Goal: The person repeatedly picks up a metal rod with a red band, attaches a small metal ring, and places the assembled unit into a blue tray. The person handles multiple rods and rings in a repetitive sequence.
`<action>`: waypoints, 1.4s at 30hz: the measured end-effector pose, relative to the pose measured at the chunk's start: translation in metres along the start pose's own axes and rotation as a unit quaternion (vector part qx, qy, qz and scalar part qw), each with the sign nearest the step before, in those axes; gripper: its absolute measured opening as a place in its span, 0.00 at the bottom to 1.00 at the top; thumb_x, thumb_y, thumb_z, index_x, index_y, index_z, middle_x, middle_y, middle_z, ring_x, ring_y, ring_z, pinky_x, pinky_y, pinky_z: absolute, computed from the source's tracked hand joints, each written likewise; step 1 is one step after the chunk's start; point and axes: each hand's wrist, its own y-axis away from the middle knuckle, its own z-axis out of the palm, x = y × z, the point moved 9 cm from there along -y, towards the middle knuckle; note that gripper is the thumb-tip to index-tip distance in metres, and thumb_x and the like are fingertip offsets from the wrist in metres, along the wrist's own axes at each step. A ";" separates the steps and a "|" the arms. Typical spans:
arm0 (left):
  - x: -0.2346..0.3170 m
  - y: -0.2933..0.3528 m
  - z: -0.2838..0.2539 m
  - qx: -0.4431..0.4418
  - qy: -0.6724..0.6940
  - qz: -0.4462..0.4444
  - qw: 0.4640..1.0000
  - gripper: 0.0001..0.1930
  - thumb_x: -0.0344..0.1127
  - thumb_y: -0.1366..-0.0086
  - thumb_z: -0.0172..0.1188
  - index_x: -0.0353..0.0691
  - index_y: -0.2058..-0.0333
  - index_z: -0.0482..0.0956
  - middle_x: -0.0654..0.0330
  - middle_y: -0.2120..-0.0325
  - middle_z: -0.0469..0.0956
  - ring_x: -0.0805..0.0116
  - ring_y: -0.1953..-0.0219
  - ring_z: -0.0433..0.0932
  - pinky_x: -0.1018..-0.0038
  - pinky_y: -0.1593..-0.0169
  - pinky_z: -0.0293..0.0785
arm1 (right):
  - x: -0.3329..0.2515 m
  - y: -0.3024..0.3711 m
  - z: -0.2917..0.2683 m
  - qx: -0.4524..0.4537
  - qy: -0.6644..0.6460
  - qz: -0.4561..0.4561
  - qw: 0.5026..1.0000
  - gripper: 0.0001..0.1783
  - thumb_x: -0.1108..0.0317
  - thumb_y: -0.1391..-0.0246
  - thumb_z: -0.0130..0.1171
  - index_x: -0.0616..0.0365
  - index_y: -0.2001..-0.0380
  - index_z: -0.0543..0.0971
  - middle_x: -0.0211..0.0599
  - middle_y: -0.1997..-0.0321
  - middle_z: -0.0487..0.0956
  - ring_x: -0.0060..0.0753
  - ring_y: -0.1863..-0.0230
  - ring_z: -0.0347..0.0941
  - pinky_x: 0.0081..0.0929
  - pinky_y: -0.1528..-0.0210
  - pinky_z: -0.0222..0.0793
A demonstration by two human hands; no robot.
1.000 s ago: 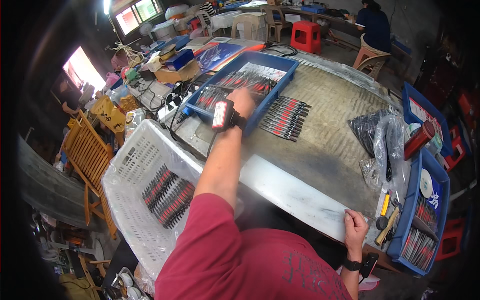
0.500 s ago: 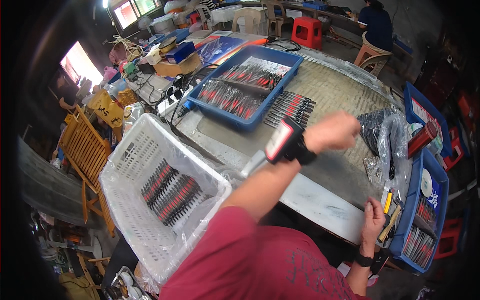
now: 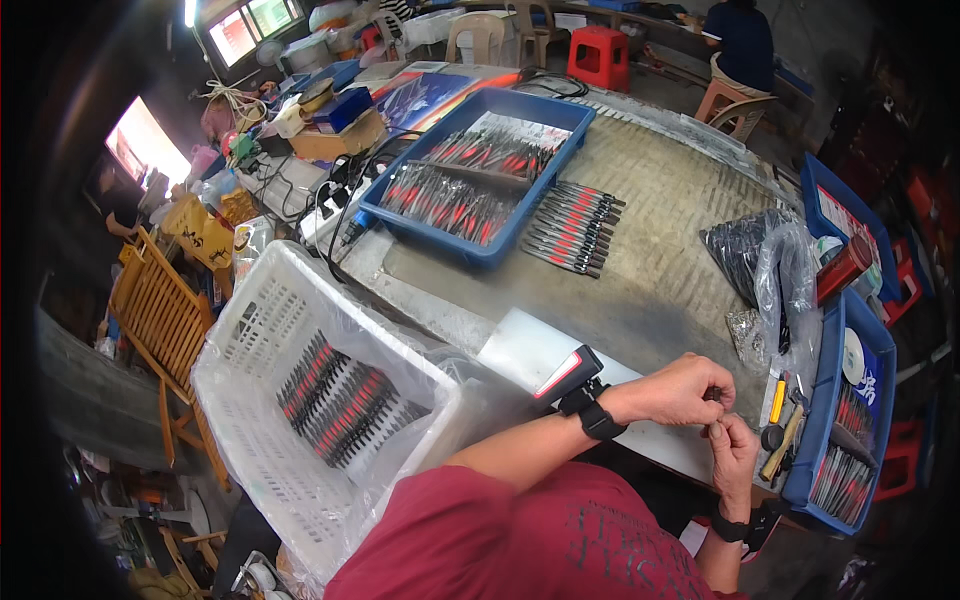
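Over the table's near edge my left hand [image 3: 685, 388] meets my right hand [image 3: 735, 450], their fingertips close together. Both sets of fingers are pinched. A small dark bit shows at the left fingertips, but I cannot make out what it is. A row of slim, pen-like black-and-red pieces [image 3: 575, 228] lies on the table, farther off to the left. Beside that row, a blue tray [image 3: 482, 250] carries many more of these pieces in two groups. To my left, a white basket [image 3: 225, 400] lined with clear plastic contains rows of similar pieces.
At the right lie a plastic bag of black parts [image 3: 738, 250], a yellow-handled tool [image 3: 777, 400] and a blue tray [image 3: 800, 490] of pieces. A white board [image 3: 530, 345] lies along the near edge. Cables and a power strip [image 3: 325, 215] are at the left; a person [image 3: 740, 45] sits far off.
My left hand has come down and right from above the table to meet my right hand. The right hand has stayed about where it was. The view has shifted slightly.
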 end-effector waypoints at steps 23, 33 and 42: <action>-0.036 0.029 -0.025 0.202 0.213 -0.073 0.953 0.07 0.33 0.36 0.57 0.34 0.66 0.76 0.58 0.73 0.78 0.73 0.73 0.76 0.79 0.67 0.73 | -0.022 0.014 -0.106 0.215 0.188 -0.041 0.957 0.08 0.71 0.46 0.56 0.66 0.66 0.78 0.41 0.70 0.78 0.35 0.67 0.74 0.27 0.64 0.68; -0.045 0.032 -0.024 0.190 0.200 -0.095 0.956 0.07 0.33 0.36 0.58 0.35 0.66 0.77 0.59 0.74 0.78 0.74 0.74 0.75 0.80 0.67 0.70 | 0.031 0.054 -0.253 0.311 0.392 0.190 0.845 0.12 0.66 0.49 0.57 0.64 0.65 0.79 0.50 0.70 0.80 0.48 0.65 0.77 0.36 0.62 0.70; -0.054 0.031 -0.011 0.166 0.192 -0.122 0.959 0.06 0.32 0.37 0.58 0.35 0.67 0.77 0.60 0.74 0.78 0.74 0.74 0.74 0.79 0.66 0.70 | 0.089 0.064 -0.251 0.087 0.529 0.345 0.770 0.10 0.74 0.59 0.52 0.64 0.72 0.80 0.57 0.67 0.79 0.56 0.61 0.76 0.46 0.58 0.71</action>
